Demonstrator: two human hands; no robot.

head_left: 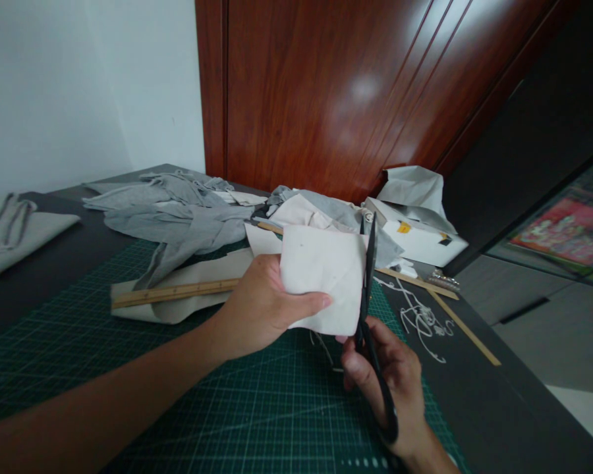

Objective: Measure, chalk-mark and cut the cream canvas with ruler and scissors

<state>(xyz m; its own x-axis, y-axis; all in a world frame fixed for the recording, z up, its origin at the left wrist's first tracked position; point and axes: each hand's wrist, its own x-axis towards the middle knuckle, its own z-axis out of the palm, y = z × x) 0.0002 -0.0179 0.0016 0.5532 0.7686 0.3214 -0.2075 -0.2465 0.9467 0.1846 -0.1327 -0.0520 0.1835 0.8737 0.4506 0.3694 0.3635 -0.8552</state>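
Note:
My left hand [267, 306] grips a roughly square piece of white fabric [321, 273], thumb across its near face and the other fingers hidden behind it. In my right hand [390, 375] is a pair of black scissors [369, 276], blades pointing up and slightly parted. They stand along the fabric's right edge, where a thin sliver of cloth shows at the blades. Both hands are raised above a green cutting mat [257, 401] with a printed grid.
Grey cloth [178, 210] lies heaped behind the mat, near a wooden ruler [178, 291] on off-white fabric. Rightward are a white box [420, 240], tangled white cord [422, 316] and a wooden strip [467, 329]. Folded fabric [24, 230] sits far left. A reddish-brown wooden panel [316, 99] stands behind.

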